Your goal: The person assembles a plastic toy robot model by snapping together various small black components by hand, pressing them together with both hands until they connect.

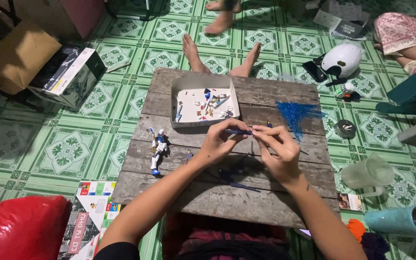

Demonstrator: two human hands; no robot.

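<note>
Head view: my left hand [217, 142] and right hand [278, 147] each pinch an end of one thin blue part [239, 131], its long axis running left to right above the wooden table [217, 192]. One open white box [204, 102] of small pieces lies far, one blue-and-white figure [158, 149] left, one blue parts frame [294, 115] right. One black-and-white carton [71, 74] sits far left on the floor, one colourful booklet [90, 216] near left.
</note>
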